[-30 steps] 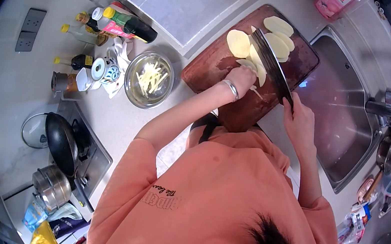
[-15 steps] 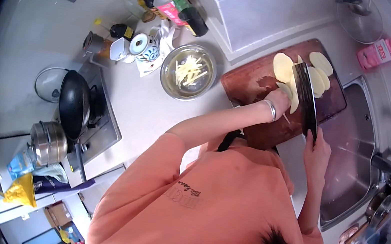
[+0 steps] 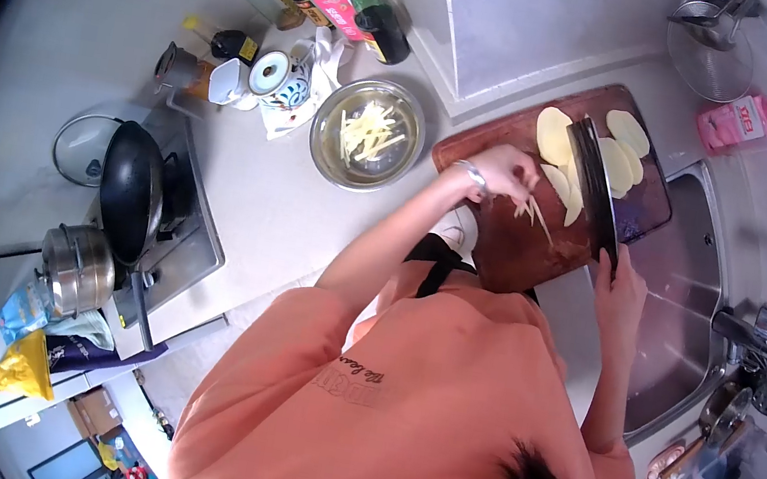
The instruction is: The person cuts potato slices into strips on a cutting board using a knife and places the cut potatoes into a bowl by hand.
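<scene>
Two hands at the cutting board (image 3: 505, 258) right now, and the left hand (image 3: 502, 173) is clearly the nearer one to the few pale strips (image 3: 535, 219). They sit right at its fingertips over the board, running out to the right and back toward the body, so their long axis slants away from that grip. Left grip looks narrow, pinched on their far ends, though I can't tell if they're fully off the board. Right hand (image 3: 622, 285) is wrapped around the knife (image 3: 593, 197) handle, blade pointing away from the body, just right of the strips with a gap between. The bowl (image 3: 318, 155) of similar strips is on the desk (image 3: 259, 211), off to the left hand's left.
</scene>
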Demonstrator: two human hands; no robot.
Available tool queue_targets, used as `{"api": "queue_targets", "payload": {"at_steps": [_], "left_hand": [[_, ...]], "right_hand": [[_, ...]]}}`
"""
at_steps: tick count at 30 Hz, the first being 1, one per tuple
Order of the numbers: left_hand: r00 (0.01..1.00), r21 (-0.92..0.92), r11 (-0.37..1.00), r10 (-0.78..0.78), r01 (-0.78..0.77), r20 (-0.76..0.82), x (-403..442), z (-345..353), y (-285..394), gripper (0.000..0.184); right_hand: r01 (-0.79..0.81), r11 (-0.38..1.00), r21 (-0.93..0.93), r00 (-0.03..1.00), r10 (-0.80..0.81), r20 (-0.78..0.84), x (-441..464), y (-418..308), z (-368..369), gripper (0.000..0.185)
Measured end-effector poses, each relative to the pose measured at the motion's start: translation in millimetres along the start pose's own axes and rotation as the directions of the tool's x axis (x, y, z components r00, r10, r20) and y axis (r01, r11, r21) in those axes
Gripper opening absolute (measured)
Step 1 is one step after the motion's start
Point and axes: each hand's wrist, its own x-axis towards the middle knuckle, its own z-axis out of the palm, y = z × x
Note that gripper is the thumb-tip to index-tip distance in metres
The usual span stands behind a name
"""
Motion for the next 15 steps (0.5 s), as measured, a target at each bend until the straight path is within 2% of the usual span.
{"api": "queue_targets", "payload": {"at_steps": [2,4,6,8,10,11,12,13,14,15], "left_hand": [[0.998,-0.219,0.976,-0.024,0.009,-0.066,-25,-18,5,0.011],[0.97,-0.193,0.975,0.059,-0.107,-0.236,-55,-43,-2,0.012],[0.93,-0.307,0.941,0.018,-0.14,-0.368,-90,-71,-10,0.015],[0.825,-0.183,0.977,-0.01,-0.113,-0.565,-126,-97,-16,0.018],[0.654,0.038,0.997,-0.013,0.065,-0.757,-151,-116,-24,0.019],[0.653,0.038,0.997,-0.015,0.067,-0.758,-156,-120,-27,0.019],[0.654,0.206,0.934,-0.039,0.293,-0.755,-159,-121,-25,0.022],[0.652,0.359,0.793,-0.062,0.492,-0.756,-160,-121,-24,0.026],[0.656,0.359,0.794,-0.065,0.491,-0.752,-159,-117,-24,0.026],[0.659,0.522,0.675,0.071,0.521,-0.749,-154,-111,-23,0.028]], "right_hand": [[0.005,1.0,-0.004,0.999,-0.004,0.037,2,-2,2,0.012],[0.006,1.0,-0.012,0.999,-0.005,0.052,3,-3,4,0.013],[0.007,1.0,-0.021,0.997,-0.006,0.072,3,-6,5,0.013],[0.017,1.0,0.001,0.997,-0.017,0.076,4,-9,5,0.013],[0.011,1.0,0.007,0.996,-0.012,0.09,6,-12,5,0.013],[0.001,1.0,0.01,0.995,-0.002,0.099,6,-13,6,0.013],[0.0,1.0,0.01,0.995,-0.001,0.101,6,-11,7,0.013],[0.025,1.0,-0.016,0.996,-0.024,0.089,6,-8,9,0.013],[0.048,0.998,-0.045,0.996,-0.044,0.078,5,-5,10,0.012],[0.04,0.998,-0.048,0.996,-0.036,0.079,6,-6,9,0.012]]}}
